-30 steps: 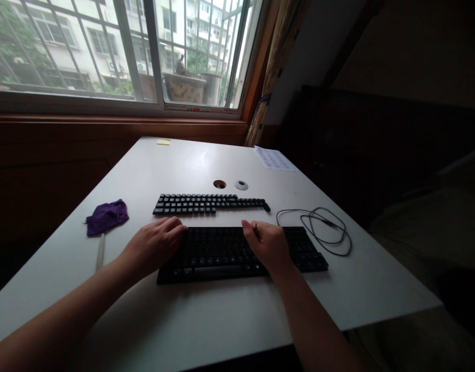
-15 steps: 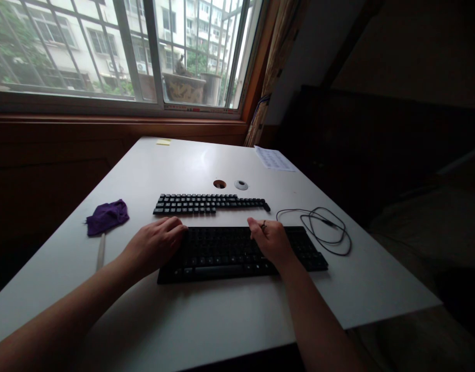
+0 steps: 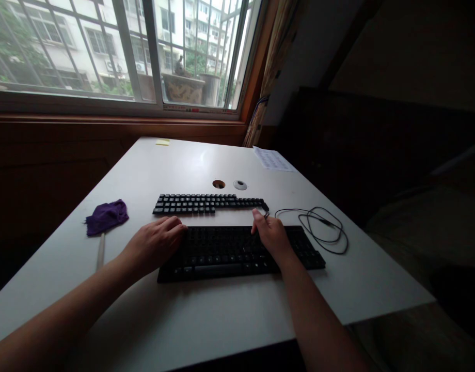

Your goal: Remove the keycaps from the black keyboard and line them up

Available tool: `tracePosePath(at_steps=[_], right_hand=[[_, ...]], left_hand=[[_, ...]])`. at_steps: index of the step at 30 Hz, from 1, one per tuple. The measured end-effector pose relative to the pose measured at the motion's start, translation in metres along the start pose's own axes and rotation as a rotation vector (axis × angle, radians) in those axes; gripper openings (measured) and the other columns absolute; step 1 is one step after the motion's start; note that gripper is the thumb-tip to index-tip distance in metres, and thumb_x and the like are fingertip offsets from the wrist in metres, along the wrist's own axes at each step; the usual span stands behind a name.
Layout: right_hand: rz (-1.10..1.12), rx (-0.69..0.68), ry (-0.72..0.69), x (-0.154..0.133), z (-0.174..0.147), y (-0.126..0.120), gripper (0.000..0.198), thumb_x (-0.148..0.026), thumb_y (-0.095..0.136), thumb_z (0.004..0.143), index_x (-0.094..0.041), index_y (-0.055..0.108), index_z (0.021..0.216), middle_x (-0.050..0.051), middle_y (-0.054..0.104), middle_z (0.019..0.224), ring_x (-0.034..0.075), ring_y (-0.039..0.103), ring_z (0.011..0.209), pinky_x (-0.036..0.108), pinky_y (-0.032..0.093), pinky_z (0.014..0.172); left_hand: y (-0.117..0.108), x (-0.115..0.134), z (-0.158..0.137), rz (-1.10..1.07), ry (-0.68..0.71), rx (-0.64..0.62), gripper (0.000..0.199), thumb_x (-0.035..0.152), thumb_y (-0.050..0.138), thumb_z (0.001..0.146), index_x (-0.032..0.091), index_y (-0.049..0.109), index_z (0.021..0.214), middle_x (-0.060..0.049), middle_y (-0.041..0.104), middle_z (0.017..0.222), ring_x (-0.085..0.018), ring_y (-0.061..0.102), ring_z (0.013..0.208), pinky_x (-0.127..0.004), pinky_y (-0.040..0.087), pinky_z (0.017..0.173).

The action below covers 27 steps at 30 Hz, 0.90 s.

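Though it's half hidden, the right grip (image 3: 272, 235) holds something dark (image 3: 266, 214); left grip (image 3: 155, 244) unclear.

The left hand (image 3: 158, 238) hides part of the keyboard (image 3: 220, 250). The dark thing (image 3: 266, 215) in the right hand (image 3: 271, 235) is too small to name.

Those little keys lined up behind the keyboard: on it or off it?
Off: the rows of keys sit on the white desk beyond the keyboard, bare desk showing between.
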State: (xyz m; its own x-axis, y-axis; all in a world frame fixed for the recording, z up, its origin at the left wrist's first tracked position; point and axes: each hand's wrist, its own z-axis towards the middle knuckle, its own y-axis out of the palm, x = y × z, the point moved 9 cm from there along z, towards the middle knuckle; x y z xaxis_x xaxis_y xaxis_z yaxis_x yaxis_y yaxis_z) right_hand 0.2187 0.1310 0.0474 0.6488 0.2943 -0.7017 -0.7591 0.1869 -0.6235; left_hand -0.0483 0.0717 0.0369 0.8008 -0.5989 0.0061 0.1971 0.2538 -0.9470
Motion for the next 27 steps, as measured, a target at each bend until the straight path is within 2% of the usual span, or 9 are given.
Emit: tracePosePath(at_steps=[4, 10, 12, 14, 19, 27], right_hand=[[0.008, -0.021, -0.051, -0.007, -0.005, 0.002, 0.059, -0.052, 0.042, 0.096, -0.019, 0.057, 0.049, -0.002, 0.044, 0.041, 0.013, 0.047, 0.043, 0.027, 0.036, 0.053], [-0.099, -0.208, -0.388, -0.052, -0.026, 0.016, 0.052, -0.040, 0.040, 0.098, -0.021, 0.039, 0.051, -0.003, 0.039, 0.050, 0.011, 0.037, 0.047, 0.027, 0.029, 0.054], [-0.143, -0.249, -0.444, -0.057, -0.029, 0.018, 0.050, -0.038, 0.039, 0.099, -0.021, 0.037, 0.051, -0.003, 0.039, 0.051, 0.011, 0.035, 0.048, 0.028, 0.028, 0.054], [-0.152, -0.245, -0.421, -0.054, -0.028, 0.015, 0.050, -0.038, 0.038, 0.099, -0.021, 0.041, 0.052, -0.002, 0.041, 0.052, 0.011, 0.037, 0.048, 0.027, 0.029, 0.054], [-0.044, -0.154, -0.227, -0.027, -0.014, 0.003, 0.052, -0.044, 0.038, 0.099, -0.020, 0.056, 0.056, -0.001, 0.051, 0.050, 0.013, 0.051, 0.050, 0.026, 0.038, 0.058], [-0.029, -0.112, -0.135, -0.016, -0.006, 0.006, 0.058, -0.049, 0.038, 0.098, -0.020, 0.060, 0.053, -0.001, 0.050, 0.046, 0.014, 0.052, 0.047, 0.027, 0.038, 0.055]], left_hand=[[0.002, -0.001, -0.001, 0.012, 0.007, 0.002, 0.021, 0.016, 0.049, 0.093, 0.019, 0.062, 0.109, -0.008, 0.062, 0.103, -0.020, 0.060, 0.087, -0.032, 0.052, 0.073], [0.001, 0.000, -0.001, 0.018, 0.010, 0.008, 0.020, 0.018, 0.048, 0.094, 0.019, 0.062, 0.108, -0.008, 0.062, 0.102, -0.020, 0.060, 0.086, -0.032, 0.052, 0.072], [0.000, 0.000, 0.000, 0.016, 0.008, 0.010, 0.020, 0.018, 0.048, 0.095, 0.019, 0.062, 0.108, -0.008, 0.062, 0.102, -0.019, 0.060, 0.085, -0.032, 0.052, 0.072], [-0.001, 0.000, 0.000, 0.014, 0.005, 0.012, 0.020, 0.018, 0.048, 0.095, 0.019, 0.062, 0.108, -0.008, 0.062, 0.102, -0.019, 0.060, 0.085, -0.031, 0.052, 0.072], [0.003, -0.001, 0.000, 0.010, 0.001, -0.002, 0.020, 0.018, 0.048, 0.095, 0.019, 0.062, 0.109, -0.008, 0.062, 0.103, -0.019, 0.060, 0.088, -0.032, 0.052, 0.074], [-0.001, 0.002, 0.000, 0.018, 0.020, 0.020, 0.019, 0.018, 0.048, 0.095, 0.019, 0.063, 0.107, -0.008, 0.062, 0.101, -0.019, 0.060, 0.086, -0.031, 0.052, 0.074]])
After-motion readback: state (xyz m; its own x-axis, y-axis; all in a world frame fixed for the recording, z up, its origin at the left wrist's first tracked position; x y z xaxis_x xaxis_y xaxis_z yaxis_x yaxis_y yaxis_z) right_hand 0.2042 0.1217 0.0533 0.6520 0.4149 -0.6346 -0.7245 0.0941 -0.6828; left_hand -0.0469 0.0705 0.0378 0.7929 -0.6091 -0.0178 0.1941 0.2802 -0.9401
